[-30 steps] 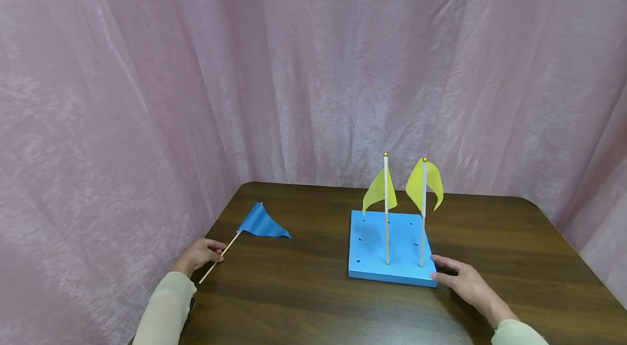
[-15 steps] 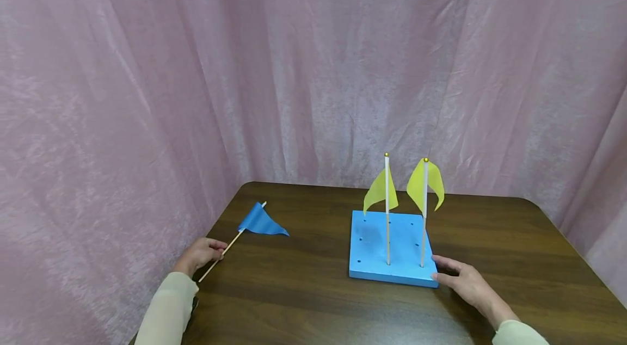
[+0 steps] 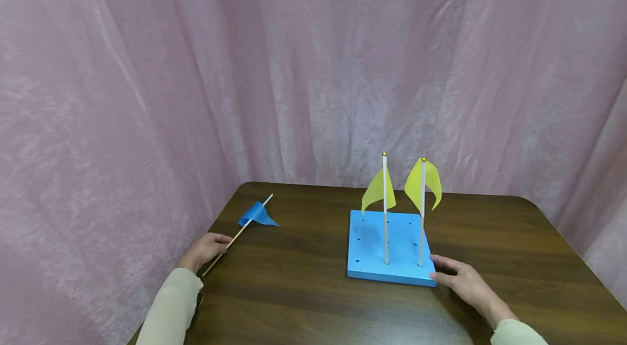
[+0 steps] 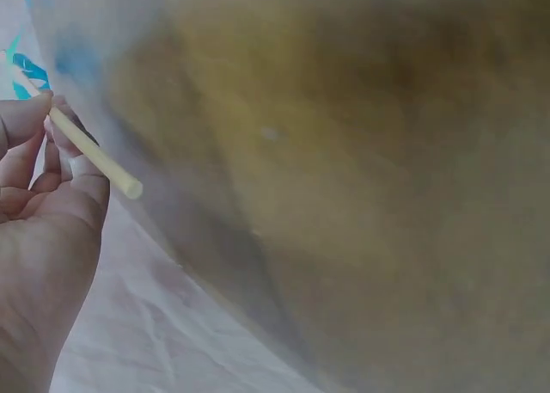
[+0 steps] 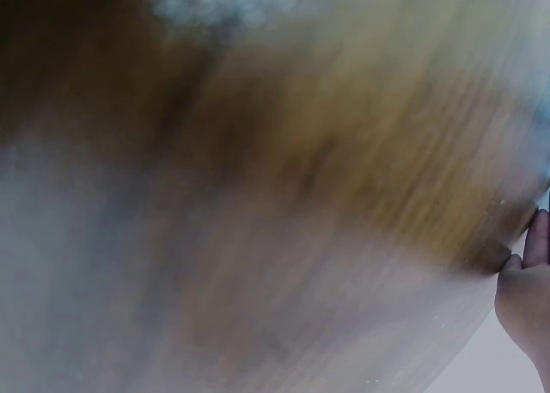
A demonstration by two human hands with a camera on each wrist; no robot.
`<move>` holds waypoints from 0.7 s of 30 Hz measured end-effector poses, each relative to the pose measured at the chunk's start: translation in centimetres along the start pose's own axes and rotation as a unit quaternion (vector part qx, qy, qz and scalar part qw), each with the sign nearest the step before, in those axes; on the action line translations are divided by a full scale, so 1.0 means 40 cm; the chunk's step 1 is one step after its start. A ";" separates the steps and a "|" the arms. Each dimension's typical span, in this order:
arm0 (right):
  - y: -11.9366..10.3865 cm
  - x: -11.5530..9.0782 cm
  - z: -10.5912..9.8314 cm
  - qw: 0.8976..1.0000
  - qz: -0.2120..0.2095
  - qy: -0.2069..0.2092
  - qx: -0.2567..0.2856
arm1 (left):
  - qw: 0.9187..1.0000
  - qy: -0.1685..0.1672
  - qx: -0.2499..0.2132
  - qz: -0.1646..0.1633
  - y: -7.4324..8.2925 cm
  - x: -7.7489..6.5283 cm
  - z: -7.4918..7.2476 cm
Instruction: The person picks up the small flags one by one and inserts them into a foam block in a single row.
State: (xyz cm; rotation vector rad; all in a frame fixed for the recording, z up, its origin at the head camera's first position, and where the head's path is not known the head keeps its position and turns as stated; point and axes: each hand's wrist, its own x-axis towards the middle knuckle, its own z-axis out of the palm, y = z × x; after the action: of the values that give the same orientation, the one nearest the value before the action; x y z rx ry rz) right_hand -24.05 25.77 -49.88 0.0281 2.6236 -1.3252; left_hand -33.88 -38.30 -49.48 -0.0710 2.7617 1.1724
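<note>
On the left of the table in the head view, my left hand (image 3: 204, 250) pinches the thin wooden stick of a blue pennant flag (image 3: 258, 215) between thumb and fingers. The stick slants up and away to the right; its bare near end (image 4: 129, 187) points back past the hand in the left wrist view. A light-blue square board (image 3: 369, 247) with small holes lies at right. Two yellow flags (image 3: 378, 192) with gold-tipped poles stand upright in its front holes. My right hand (image 3: 467, 282) touches the board's right edge near the front corner, fingers extended.
The brown wooden table (image 3: 294, 290) has rounded far corners. Pink curtains (image 3: 313, 89) hang behind it and along the left side. Several holes in the board's left, middle and back parts hold no pole.
My left hand has shifted slightly right and away, and the blue flag's far end has risen as its cloth turned. My right hand, the board and the yellow flags stay where they were.
</note>
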 end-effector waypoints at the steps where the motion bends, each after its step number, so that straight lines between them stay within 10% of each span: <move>1: -0.002 0.000 0.000 1.000 -0.001 0.000 0.000 | 1.000 0.001 0.004 0.002 0.006 0.002 0.000; 10: -0.006 0.005 0.003 1.000 -0.003 0.006 -0.005 | 0.998 0.005 -0.055 0.031 0.068 0.024 0.011; 21: -0.001 0.000 -0.002 1.000 0.001 0.006 -0.009 | 0.970 0.039 -0.220 0.093 0.201 0.073 0.078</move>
State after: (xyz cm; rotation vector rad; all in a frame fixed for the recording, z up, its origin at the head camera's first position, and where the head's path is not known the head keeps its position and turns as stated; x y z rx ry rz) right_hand -24.06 25.82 -49.78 0.0365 2.6434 -1.3051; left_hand -37.20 -30.41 -46.32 0.1015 2.5606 1.8507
